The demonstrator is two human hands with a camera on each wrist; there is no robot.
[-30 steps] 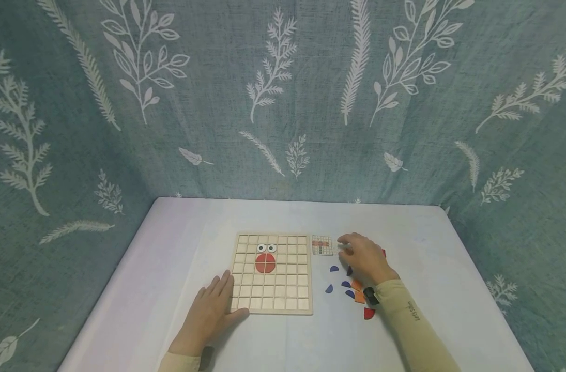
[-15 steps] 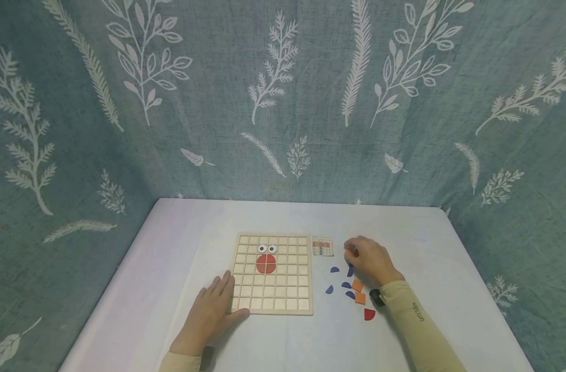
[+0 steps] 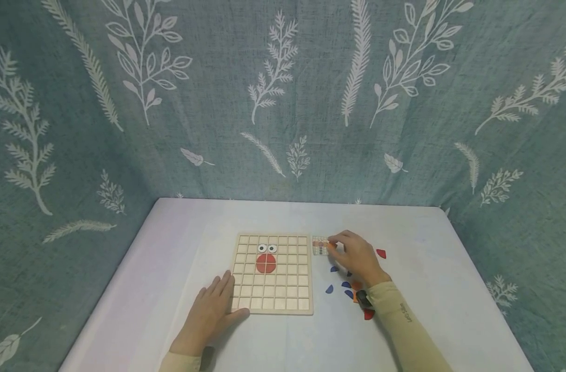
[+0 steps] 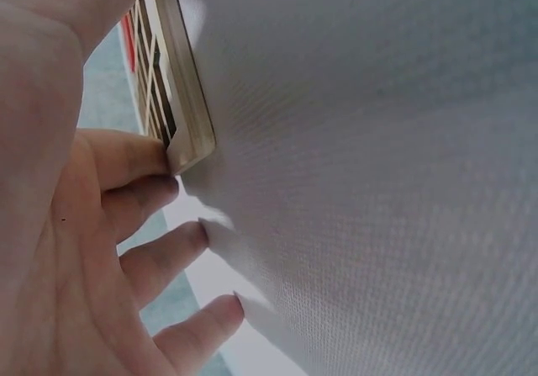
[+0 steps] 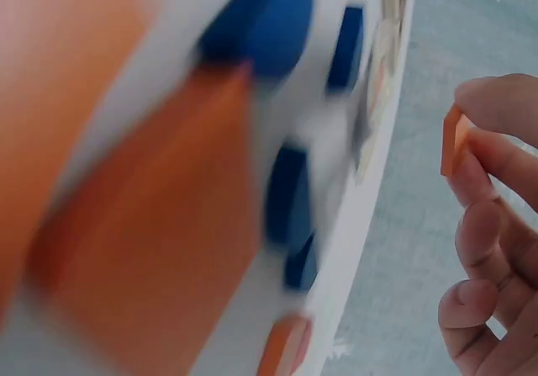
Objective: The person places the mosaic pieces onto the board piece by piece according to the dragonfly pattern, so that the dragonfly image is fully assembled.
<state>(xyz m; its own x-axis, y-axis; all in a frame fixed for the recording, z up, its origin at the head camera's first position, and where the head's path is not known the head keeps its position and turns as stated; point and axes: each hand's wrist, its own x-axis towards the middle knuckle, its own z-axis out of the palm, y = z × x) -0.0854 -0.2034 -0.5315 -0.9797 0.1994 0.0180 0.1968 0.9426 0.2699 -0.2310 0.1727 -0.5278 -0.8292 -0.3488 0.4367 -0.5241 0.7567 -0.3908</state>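
My right hand point(image 3: 357, 258) pinches an orange piece point(image 5: 449, 145) between thumb and fingertips, lifted off the table point(image 3: 431, 299) near the right edge of the small pattern card point(image 3: 320, 246). My left hand point(image 3: 207, 309) grasps nothing; its fingers lie outstretched at the gridded board's point(image 3: 287, 292) left edge, thumb by the near left corner. Four red quarters point(image 3: 261, 259) form a circle on the board, beneath two eye discs point(image 3: 262, 248). Blue pieces point(image 3: 329, 289) lie between the board's right edge and my right sleeve point(image 3: 403, 315).
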